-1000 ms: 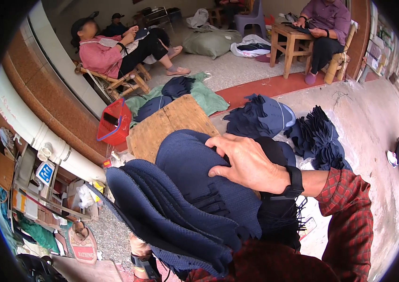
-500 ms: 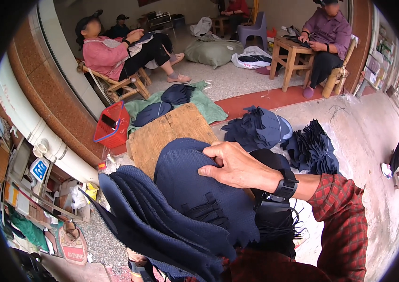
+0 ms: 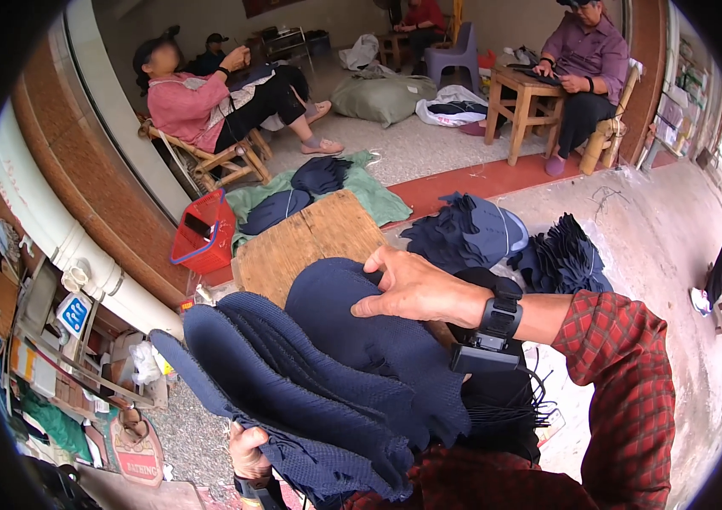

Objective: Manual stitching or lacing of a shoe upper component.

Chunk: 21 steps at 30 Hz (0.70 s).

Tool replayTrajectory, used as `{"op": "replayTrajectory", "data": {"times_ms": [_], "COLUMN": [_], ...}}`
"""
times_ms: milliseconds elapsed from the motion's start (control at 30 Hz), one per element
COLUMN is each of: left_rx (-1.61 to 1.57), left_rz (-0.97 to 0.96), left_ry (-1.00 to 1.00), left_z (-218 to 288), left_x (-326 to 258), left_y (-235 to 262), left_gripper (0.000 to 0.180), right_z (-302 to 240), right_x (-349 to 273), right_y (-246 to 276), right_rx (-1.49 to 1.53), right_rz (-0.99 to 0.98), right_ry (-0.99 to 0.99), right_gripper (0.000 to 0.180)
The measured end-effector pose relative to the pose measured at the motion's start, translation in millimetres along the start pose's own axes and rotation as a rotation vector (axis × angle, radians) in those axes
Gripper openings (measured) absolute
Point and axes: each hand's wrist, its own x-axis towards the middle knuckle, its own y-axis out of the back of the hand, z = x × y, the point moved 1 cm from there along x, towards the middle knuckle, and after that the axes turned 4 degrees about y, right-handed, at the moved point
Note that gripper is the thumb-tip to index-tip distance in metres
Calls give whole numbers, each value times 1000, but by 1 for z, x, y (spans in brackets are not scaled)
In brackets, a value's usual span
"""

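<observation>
My right hand (image 3: 429, 287) is closed, thumb and fingers pinching the upper edge of a navy knitted fabric piece (image 3: 331, 297) with a rounded end and a ragged lower edge. Several more such pieces fan out to the left as a thick stack (image 3: 284, 382), standing on edge over my lap. Under the stack's lower left side, my left hand (image 3: 249, 450) grips it, its fingers partly hidden by the cloth. Just beyond the pieces lies a wooden board (image 3: 314, 238). Dark loose threads (image 3: 518, 412) hang below my right wrist.
More navy bundles (image 3: 467, 231) lie on the floor to the right, others (image 3: 276, 211) on a green cloth (image 3: 378, 200). A red basket (image 3: 205, 238) holding a phone stands left of the board. Co-workers sit farther back, one at a wooden stool (image 3: 524, 89). A white pipe (image 3: 80, 242) runs along the left.
My left hand has come further into view below the stack, and the stack's left pieces have shifted and spread. My right hand has moved slightly left. A seated co-worker has raised their hands.
</observation>
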Motion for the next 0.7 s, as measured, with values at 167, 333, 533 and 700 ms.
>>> {"op": "replayTrajectory", "data": {"times_ms": [167, 333, 533, 700], "left_rx": [188, 238, 300, 386], "left_rz": [-42, 30, 178, 257], "left_ry": [-5, -91, -144, -214], "left_z": [11, 14, 19, 8], "left_x": [7, 4, -23, -45], "left_y": [-35, -62, -95, -82], "left_gripper": [98, 104, 100, 103], "right_z": [-5, -26, -34, -39], "right_x": [-16, -47, -51, -52], "right_y": [-25, -34, -40, -54], "right_rx": [456, 486, 483, 639], "right_rz": [-93, 74, 198, 191], "right_ry": [237, 441, 609, 569], "right_gripper": [38, 33, 32, 35]}}
